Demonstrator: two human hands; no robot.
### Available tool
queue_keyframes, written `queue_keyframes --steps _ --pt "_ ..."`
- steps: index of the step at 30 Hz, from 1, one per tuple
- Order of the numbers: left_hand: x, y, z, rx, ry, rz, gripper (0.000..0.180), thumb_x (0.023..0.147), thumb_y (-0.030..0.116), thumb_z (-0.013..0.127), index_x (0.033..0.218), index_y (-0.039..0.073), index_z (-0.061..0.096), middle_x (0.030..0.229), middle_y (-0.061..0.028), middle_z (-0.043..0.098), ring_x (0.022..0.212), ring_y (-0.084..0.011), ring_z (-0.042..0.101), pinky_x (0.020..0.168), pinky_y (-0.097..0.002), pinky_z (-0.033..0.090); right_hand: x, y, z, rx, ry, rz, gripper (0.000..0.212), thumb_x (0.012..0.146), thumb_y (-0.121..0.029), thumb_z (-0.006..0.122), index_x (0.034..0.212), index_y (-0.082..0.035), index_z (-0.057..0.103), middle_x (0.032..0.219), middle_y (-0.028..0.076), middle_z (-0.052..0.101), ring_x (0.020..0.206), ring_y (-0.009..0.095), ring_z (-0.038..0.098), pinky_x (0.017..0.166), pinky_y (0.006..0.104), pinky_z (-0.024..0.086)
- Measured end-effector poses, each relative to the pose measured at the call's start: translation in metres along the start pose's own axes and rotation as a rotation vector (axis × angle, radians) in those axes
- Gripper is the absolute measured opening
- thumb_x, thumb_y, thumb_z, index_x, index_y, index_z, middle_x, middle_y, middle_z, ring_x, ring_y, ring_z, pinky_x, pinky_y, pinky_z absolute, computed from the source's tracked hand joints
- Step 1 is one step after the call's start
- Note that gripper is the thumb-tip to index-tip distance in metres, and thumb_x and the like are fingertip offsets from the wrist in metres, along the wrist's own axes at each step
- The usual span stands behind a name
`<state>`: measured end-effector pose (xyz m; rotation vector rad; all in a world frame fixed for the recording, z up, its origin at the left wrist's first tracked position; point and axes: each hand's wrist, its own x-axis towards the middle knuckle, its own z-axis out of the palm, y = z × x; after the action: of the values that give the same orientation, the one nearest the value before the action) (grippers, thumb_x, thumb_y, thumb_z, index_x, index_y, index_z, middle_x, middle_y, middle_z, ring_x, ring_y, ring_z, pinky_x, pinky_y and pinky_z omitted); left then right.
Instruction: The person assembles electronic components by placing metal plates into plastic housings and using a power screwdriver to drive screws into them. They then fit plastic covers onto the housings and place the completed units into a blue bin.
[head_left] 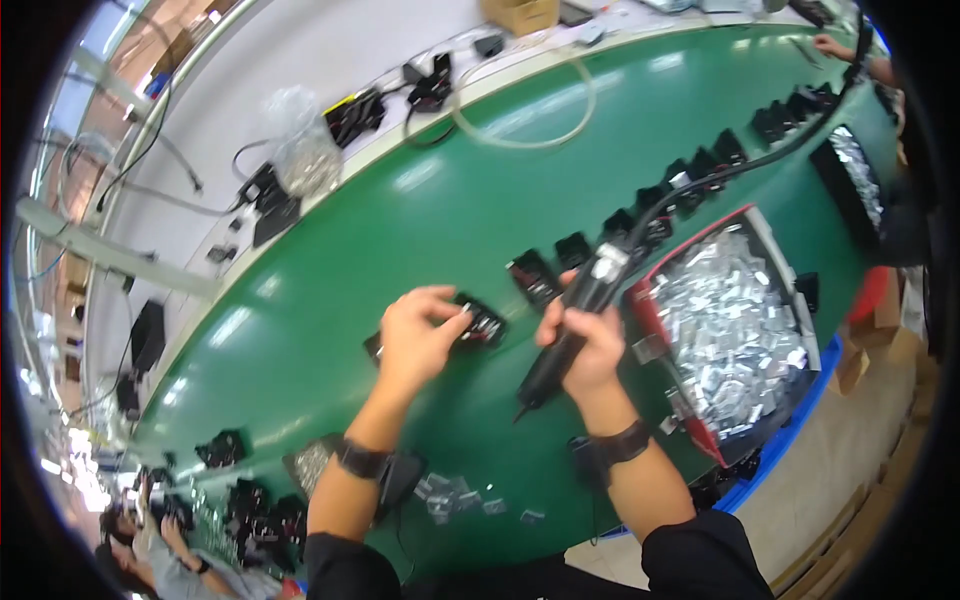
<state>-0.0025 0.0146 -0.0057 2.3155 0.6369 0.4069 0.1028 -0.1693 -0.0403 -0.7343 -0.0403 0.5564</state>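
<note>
My right hand [592, 345] is wrapped round a black electric screwdriver [545, 378], its thin bit slanting down to the lower left above the green table. From the tool's upper end a dark cable runs off to the far right. My left hand [420, 335] is closed over a black part [486, 324] with small red and silver details, thumb and forefinger pinched at its upper side. The palm hides some of that part. Just beyond the screwdriver lies another black part [532, 277]. Dark bands circle both my wrists.
Several similar black parts [655, 215] form a row toward the far right. At right stands a red-edged box [650, 320] full of small shiny metal pieces. Loose clear pieces [447, 497] lie near me. A pale hose loop [588, 100] crosses the far edge. Other people work at lower left and far right.
</note>
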Motion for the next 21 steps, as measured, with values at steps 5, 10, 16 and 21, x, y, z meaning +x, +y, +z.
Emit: queue_keyframes --steps 5,10,16,21 --pt "-0.011 -0.02 -0.012 0.024 0.037 -0.028 0.014 0.069 0.012 0.078 0.075 0.0 0.074 0.103 -0.0208 0.071 0.089 -0.0259 0.069 0.081 -0.0373 0.053 -0.007 0.022 0.003 0.056 -0.044 0.057 0.052 0.073 -0.016 0.061 0.121 0.001 0.049 0.077 0.013 0.06 0.065 0.022 0.059 0.064 0.0331 0.048" --pt "-0.01 -0.008 -0.006 0.083 0.02 -0.005 0.015 0.069 0.011 0.078 0.073 -0.002 0.073 0.103 -0.0221 0.07 0.093 -0.03 0.068 0.084 -0.0376 0.051 -0.009 0.017 -0.006 0.08 -0.055 0.031 0.051 0.076 -0.014 0.061 0.123 0.001 0.049 0.081 0.013 0.06 0.067 0.022 0.06 0.064 0.0331 0.048" --pt "-0.013 0.01 -0.004 0.024 -0.001 -0.066 0.014 0.068 0.008 0.079 0.073 -0.003 0.072 0.106 -0.0238 0.069 0.097 -0.0321 0.067 0.087 -0.038 0.05 -0.005 0.019 -0.004 0.079 -0.072 0.03 0.049 0.078 -0.013 0.061 0.123 0.001 0.048 0.082 0.011 0.061 0.067 0.021 0.06 0.065 0.0326 0.048" --pt "-0.009 -0.006 0.009 0.108 0.057 0.101 0.012 0.069 0.008 0.078 0.073 -0.001 0.071 0.105 -0.0215 0.069 0.098 -0.0331 0.066 0.088 -0.0393 0.049 -0.004 0.016 -0.004 0.076 -0.069 0.023 0.049 0.078 -0.013 0.06 0.123 0.002 0.048 0.081 0.011 0.061 0.067 0.021 0.06 0.065 0.0325 0.047"
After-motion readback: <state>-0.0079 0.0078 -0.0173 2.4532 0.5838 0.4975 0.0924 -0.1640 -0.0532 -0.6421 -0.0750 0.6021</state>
